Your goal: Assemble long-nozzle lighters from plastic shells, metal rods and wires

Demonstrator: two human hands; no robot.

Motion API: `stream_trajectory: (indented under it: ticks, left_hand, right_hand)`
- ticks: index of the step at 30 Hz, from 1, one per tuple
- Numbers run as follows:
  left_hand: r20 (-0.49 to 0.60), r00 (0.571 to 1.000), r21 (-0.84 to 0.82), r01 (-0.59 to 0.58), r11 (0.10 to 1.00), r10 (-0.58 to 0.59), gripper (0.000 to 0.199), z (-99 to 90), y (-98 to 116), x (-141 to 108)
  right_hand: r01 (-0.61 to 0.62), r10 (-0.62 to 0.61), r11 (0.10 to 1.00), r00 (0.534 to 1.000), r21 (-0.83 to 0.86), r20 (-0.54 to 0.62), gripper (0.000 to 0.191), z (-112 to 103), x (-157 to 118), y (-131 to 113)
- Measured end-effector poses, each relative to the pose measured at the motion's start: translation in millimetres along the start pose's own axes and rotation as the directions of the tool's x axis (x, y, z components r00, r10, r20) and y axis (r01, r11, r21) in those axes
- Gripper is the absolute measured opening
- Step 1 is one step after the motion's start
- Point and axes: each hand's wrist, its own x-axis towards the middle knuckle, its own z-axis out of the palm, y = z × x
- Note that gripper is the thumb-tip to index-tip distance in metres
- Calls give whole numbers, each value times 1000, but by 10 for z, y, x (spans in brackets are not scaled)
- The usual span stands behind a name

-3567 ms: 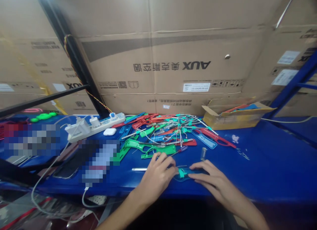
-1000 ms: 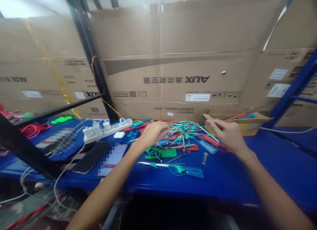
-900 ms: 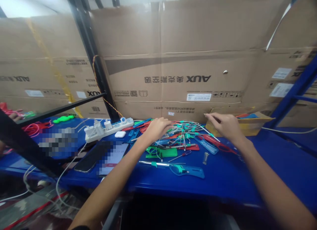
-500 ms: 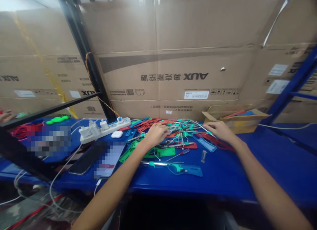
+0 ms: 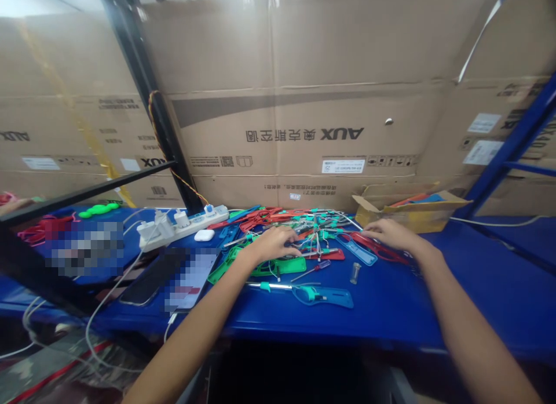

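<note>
A heap of wired tool parts (image 5: pixel 319 233) with metal rods, teal joints and coloured plastic handles lies on the blue table. My left hand (image 5: pixel 275 244) is over the heap's left side, fingers bent and thumb apart, with no held thing visible. At the heap's right edge is my right hand (image 5: pixel 388 233), its fingers drawn together beside red plastic pieces (image 5: pixel 382 251); what they pinch, if anything, is hidden. Green handles (image 5: pixel 282 268) lie below my left hand. Closer to me lies one separate rod with a clear blue handle (image 5: pixel 334 297).
A small screwdriver (image 5: pixel 321 266) and a clear little tube (image 5: pixel 355 273) lie in front of the heap. Left are a power strip (image 5: pixel 186 225), a white case (image 5: pixel 204 235) and phones (image 5: pixel 152 276). An open carton (image 5: pixel 417 215) stands behind my right hand. Another person's hand (image 5: pixel 13 204) shows far left.
My left hand has shifted slightly nearer to me, its thumb now apart from the fingers. My right hand has come slightly nearer and right, away from the rod end. The view has moved slightly.
</note>
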Motion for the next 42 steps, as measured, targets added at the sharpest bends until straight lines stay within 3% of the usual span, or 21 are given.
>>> stream_trajectory:
  ticks: [8,15,27,37,42]
  left_hand:
    - [-4,999,45,54,998,-54,20,8,-62,16]
    - [-55,992,102,117,988,-112,22,-19,-85,10]
    - [-93,989,184,128,975,-112,16,-44,-60,39]
    - [-60,997,168,54,984,-44,27,97,-21,68]
    - [-47,997,164,70,984,-63,39,211,-39,89]
  right_hand:
    - [-1,-1,1000,999,31,42,46,-1,-18,-16]
    - [18,-21,998,998,56,54,48,33,-16,-60]
    - [-50,48,997,998,57,33,58,30,21,111]
    - [-250,247,965,968,75,50,58,-94,-122,518]
    - [-370,362,927,926,67,107,31,-140,-215,801]
